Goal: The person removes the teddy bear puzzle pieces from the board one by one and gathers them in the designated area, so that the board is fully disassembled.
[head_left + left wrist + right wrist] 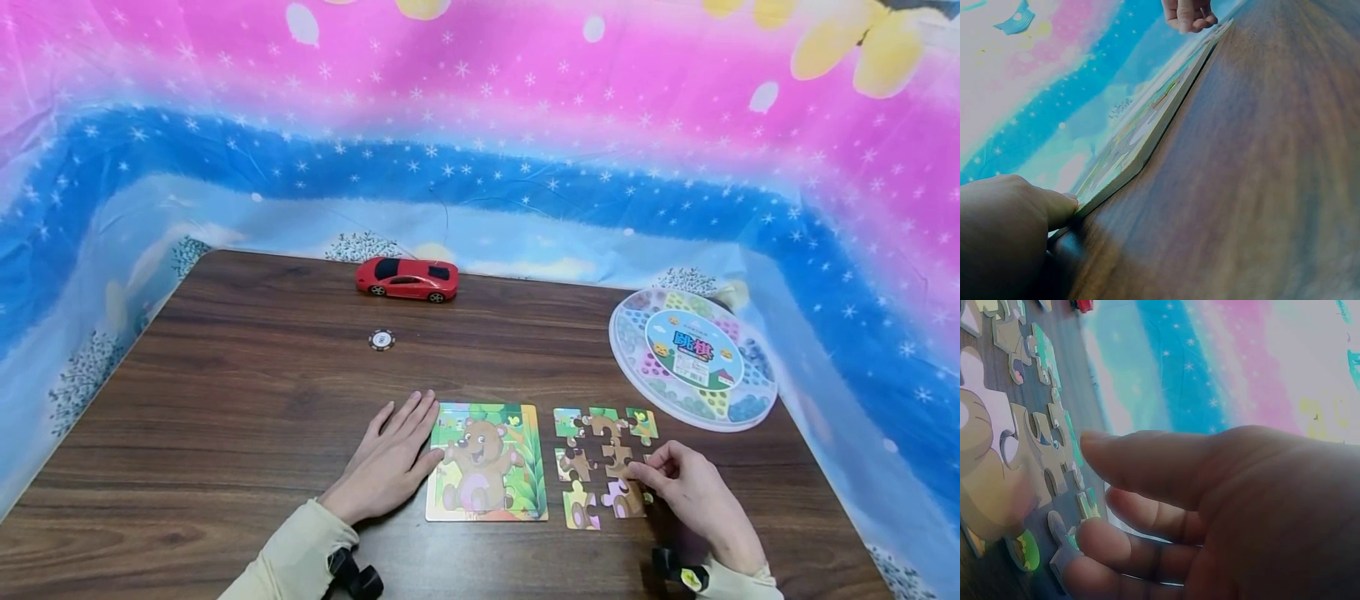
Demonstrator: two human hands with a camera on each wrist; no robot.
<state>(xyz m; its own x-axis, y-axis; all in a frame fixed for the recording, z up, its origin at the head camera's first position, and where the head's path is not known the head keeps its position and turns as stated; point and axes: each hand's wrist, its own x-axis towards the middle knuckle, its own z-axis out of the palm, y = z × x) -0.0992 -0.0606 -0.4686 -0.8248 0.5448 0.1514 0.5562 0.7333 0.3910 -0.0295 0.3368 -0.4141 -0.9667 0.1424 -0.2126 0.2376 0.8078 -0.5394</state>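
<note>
A square bear puzzle board (486,462) lies flat on the table. My left hand (393,458) rests at its left edge, fingers extended, and the thumb (1060,206) touches the board's rim in the left wrist view. To the right, loose jigsaw pieces (576,462) with parts of a bear are laid out in rough rows. Above their right side is my right hand (693,492), thumb and fingers loosely bent. In the right wrist view nothing shows between the thumb (1147,459) and the fingers. The hand partly hides pieces on that side.
A round Chinese checkers box (693,358) lies at the right edge of the wooden table (247,400). Farther back stand a red toy car (407,279) and a small poker chip (382,339). A patterned cloth (480,167) surrounds the table's back and sides.
</note>
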